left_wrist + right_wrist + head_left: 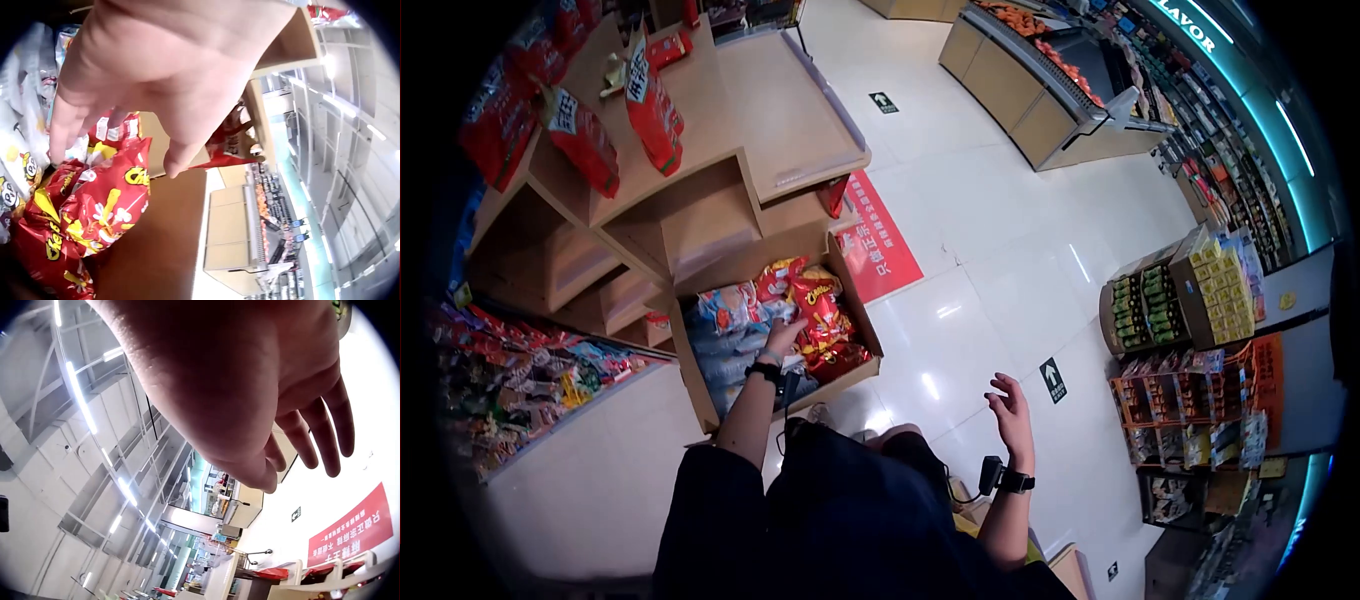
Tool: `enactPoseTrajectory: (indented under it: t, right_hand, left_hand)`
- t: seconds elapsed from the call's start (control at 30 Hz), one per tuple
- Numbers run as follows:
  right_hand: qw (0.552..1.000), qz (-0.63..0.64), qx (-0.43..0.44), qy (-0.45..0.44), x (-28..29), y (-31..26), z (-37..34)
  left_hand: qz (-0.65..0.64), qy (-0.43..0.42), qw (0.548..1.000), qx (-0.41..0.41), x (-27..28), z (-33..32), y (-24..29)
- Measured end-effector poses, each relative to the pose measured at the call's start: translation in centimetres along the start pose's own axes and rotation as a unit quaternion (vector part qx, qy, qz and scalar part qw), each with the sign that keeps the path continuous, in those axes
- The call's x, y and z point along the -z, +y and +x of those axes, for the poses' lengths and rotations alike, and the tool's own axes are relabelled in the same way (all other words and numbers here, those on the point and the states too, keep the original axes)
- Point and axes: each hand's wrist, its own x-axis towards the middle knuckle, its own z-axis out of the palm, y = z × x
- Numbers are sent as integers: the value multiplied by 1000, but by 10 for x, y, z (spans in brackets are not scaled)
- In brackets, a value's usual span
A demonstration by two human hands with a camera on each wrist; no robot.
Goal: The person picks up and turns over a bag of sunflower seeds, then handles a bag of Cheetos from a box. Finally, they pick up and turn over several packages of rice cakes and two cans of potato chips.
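An open cardboard box (pixel 862 340) holds red Cheetos bags (pixel 822 305) on one side and pale bluish bags (pixel 735 345) on the other. My left hand (pixel 782 338) is over the bags inside the box, its fingers spread; in the left wrist view the hand (pixel 169 69) is just above the red bags (pixel 106 206), and whether the fingertips touch them I cannot tell. Away from the box, my right hand (pixel 1012 420) hangs in the air over the floor with nothing in it; the right wrist view shows the hand (pixel 250 394) with loosely extended fingers.
Wooden shelving (pixel 690 215) with red bags on top (pixel 650 105) stands behind the box. A red floor mat (pixel 880 245) lies beside it. Snack bins (pixel 530 400) are at the left, a produce stand (pixel 1010 85) at the top, and display racks (pixel 1190 400) at the right.
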Motion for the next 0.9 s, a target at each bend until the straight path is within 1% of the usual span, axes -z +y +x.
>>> enactPoseTrajectory:
  t: [0.07, 0.1, 0.13, 0.17, 0.2, 0.23, 0.27, 0.3, 0.33, 0.37, 0.4, 0.43, 0.47, 0.5, 0.53, 0.57, 0.6, 0.63, 0.67, 0.7, 0.73, 0.77, 0.8, 0.87, 0.9]
  right_hand:
    - [999, -39, -26, -11, 14, -10, 11]
    - [998, -38, -29, -34, 23, -15, 17]
    - [998, -44, -31, -39, 34, -10, 26]
    - [997, -32, -28, -61, 47, -3, 37]
    - [996, -22, -25, -86, 61, 0, 50]
    - [993, -80, -35, -80, 72, -3, 63]
    - [992, -86, -39, -87, 84, -1, 76]
    - [989, -112, -36, -85, 96, 0, 90]
    - [986, -138, -31, -84, 103, 0, 106]
    - [989, -119, -32, -86, 108, 0, 121]
    - [985, -131, -41, -101, 109, -8, 133]
    - [979, -155, -30, -128, 109, -11, 148]
    - [972, -176, -17, -156, 106, -14, 162]
    - [968, -181, -15, -174, 100, -19, 174]
    - [962, -182, 14, -204, 90, -26, 186]
    - [955, -179, 43, -232, 75, -33, 197]
    - [952, -175, 45, -248, 58, -39, 207]
    - [944, -162, 56, -281, 40, -44, 215]
    - [936, -149, 68, -313, 22, -49, 221]
    - [932, -145, 71, -325, 0, -54, 224]
    - [923, -118, 91, -354, -26, -60, 225]
    - [913, -91, 111, -383, -51, -67, 222]
    - [905, -73, 104, -406, -76, -73, 216]
    - [883, -65, 89, -456, -126, -87, 193]
    - [864, 19, 69, -498, -149, -92, 178]
  left_hand:
    - [32, 103, 994, -17, -22, 78, -49]
    - [25, 114, 993, -3, -31, 96, -60]
    - [16, 125, 992, 8, -41, 113, -71]
    - [22, 194, 981, -7, -53, 164, -113]
    - [-49, 135, 990, -13, -66, 60, -32]
    - [-38, 123, 991, -38, -78, 68, -32]
    - [-24, 109, 992, -58, -86, 81, -44]
    - [88, 215, 973, -3, -97, 122, -90]
    - [178, 264, 948, -13, -105, 110, -90]
    - [208, 247, 945, 53, -108, 111, -87]
    - [234, 229, 937, 122, -109, 123, -101]
    - [201, 272, 938, 82, -115, 113, -105]
    - [181, 277, 941, 65, -115, 104, -107]
    - [120, 256, 958, 53, -116, 79, -92]
    - [61, 238, 969, 36, -112, 53, -72]
    - [176, 276, 945, -7, -105, 57, -88]
    - [175, 288, 942, 3, -94, 40, -90]
    - [45, 246, 966, -70, -86, 11, -80]
    - [-86, 200, 965, -146, -78, -21, -66]
    - [-103, 174, 971, -124, -71, -57, -44]
    - [-123, 149, 976, -104, -63, -93, -24]
    - [-106, 127, 977, -136, -55, -120, -16]
    - [-95, 122, 979, -135, -50, -148, -5]
    - [-123, 81, 976, -163, -43, -187, 0]
    - [-137, 36, 974, -178, -38, -213, 14]
